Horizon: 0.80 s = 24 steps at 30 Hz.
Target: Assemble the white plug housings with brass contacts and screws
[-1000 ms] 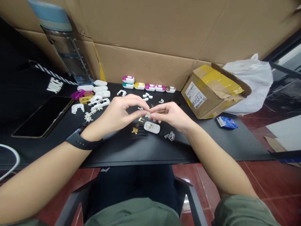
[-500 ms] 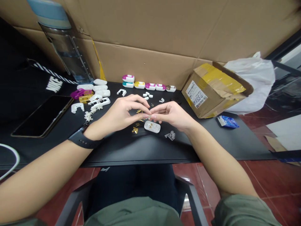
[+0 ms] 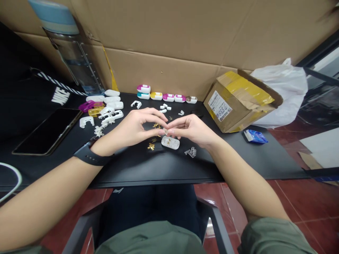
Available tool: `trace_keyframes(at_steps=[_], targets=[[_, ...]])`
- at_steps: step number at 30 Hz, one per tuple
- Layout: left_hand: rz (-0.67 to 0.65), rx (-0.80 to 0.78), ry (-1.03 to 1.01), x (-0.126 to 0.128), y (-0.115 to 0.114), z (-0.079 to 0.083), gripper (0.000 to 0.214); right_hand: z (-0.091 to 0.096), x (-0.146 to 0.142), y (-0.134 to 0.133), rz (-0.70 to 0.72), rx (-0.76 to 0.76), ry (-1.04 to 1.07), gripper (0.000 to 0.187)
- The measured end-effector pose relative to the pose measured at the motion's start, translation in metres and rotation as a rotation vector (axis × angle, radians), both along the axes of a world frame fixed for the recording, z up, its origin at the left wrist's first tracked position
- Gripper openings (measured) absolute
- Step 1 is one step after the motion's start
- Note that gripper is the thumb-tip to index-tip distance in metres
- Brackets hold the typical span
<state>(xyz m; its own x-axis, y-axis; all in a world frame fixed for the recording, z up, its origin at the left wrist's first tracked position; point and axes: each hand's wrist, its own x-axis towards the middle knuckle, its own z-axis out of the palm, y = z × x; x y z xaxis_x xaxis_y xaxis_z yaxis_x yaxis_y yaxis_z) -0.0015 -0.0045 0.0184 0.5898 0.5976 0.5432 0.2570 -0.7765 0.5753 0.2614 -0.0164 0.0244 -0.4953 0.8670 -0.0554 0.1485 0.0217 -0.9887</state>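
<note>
Between the fingertips of my left hand (image 3: 141,125) and my right hand (image 3: 189,129) is a small clear plastic piece (image 3: 165,131); both hands pinch it, and its detail is too small to make out. Just below it on the black table lies a white oval casing (image 3: 170,142) with gold-coloured bits inside. Small brass pieces (image 3: 151,146) lie left of the casing, and more gold pins are partly hidden behind my left fingers. To the right sits a little heap of clear plastic parts (image 3: 191,152).
Against the cardboard stands a row of coloured-and-white capsules (image 3: 168,97). White shells (image 3: 113,105), a phone (image 3: 47,131) and a water bottle (image 3: 76,53) are at left. A taped carton (image 3: 238,102) and a blue packet (image 3: 255,137) are at right.
The clear piece shows a little more between my fingertips, and my left thumb has drawn slightly back. Otherwise the view has only shifted slightly.
</note>
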Motion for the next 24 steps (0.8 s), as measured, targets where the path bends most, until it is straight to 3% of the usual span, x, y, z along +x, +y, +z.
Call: trace_keyframes(at_steps=[6, 11, 15, 21, 24], targets=[[0.230, 0.031, 0.052, -0.006, 0.011, -0.001, 0.027, 0.006, 0.003, 0.000, -0.079, 0.040, -0.052, 0.033], [0.326, 0.183, 0.456, -0.018, 0.029, -0.017, 0.028, 0.011, 0.008, 0.002, -0.170, 0.116, -0.084, 0.031], [0.331, 0.165, 0.618, -0.023, 0.038, -0.030, 0.035, 0.014, 0.013, 0.004, -0.290, 0.206, -0.113, 0.029], [0.352, 0.139, 0.638, -0.022, 0.039, -0.031, 0.043, 0.012, 0.024, 0.017, -0.476, 0.473, -0.238, 0.022], [0.334, 0.108, 0.504, -0.018, 0.035, -0.025, 0.042, 0.011, 0.027, 0.020, -0.484, 0.425, -0.230, 0.021]])
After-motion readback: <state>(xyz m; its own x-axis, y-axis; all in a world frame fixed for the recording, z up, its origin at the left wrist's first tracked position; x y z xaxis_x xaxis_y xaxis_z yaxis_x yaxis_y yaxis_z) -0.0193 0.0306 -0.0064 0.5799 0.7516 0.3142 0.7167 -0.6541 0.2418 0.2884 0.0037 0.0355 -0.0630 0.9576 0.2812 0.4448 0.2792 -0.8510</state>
